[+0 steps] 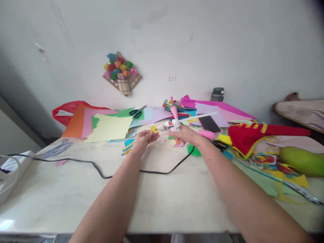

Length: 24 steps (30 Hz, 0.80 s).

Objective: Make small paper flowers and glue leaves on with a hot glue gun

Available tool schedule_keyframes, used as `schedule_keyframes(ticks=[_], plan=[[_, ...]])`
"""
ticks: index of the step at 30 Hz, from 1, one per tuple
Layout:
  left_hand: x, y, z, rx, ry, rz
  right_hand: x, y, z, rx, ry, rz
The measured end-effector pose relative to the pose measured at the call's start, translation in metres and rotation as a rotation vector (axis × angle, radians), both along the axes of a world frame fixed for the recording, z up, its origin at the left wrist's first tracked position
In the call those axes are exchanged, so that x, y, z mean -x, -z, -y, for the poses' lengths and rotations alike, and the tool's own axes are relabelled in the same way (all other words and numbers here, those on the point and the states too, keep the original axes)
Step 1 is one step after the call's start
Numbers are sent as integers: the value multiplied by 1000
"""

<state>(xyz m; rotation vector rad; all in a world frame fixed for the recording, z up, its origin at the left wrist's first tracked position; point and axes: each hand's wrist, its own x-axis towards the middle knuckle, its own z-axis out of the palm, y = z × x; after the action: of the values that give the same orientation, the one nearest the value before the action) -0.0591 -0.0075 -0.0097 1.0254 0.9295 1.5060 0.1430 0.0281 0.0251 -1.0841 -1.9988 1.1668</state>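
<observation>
Between the fingertips of my left hand [143, 140] is a small yellow paper cutout [153, 129], star- or flower-shaped. My right hand [187, 135] grips a white hot glue gun [176, 125], its nozzle turned left towards the cutout and close to it; whether they touch I cannot tell. A long pale glue stick [202, 116] sticks out of the gun's back. Under my right hand lies a little pile of coloured paper cutouts [176, 142]. Behind the gun stands a paper bouquet [173, 108] with a pink wrapped stem.
A black cord [162, 173] crosses the table towards a white power strip [15, 172]. Dark-handled scissors [137, 112] lie on coloured sheets [111, 128] at the back. Red cloth [248, 135], paper scraps and a green mango-like fruit [301, 161] lie at the right.
</observation>
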Motion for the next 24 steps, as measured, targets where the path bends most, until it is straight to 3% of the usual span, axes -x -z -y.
schedule_keyframes(ticks=[6,11,19,24], plan=[[12,-7,-1,-59,-105,83,1,3,-6,-90,175,-24],[23,-22,2,-139,-222,124,14,2,-2,-315,302,206],[39,-41,8,-222,-326,127,38,10,8,-611,157,631],[38,-45,10,-218,-313,116,54,5,9,-673,175,710]])
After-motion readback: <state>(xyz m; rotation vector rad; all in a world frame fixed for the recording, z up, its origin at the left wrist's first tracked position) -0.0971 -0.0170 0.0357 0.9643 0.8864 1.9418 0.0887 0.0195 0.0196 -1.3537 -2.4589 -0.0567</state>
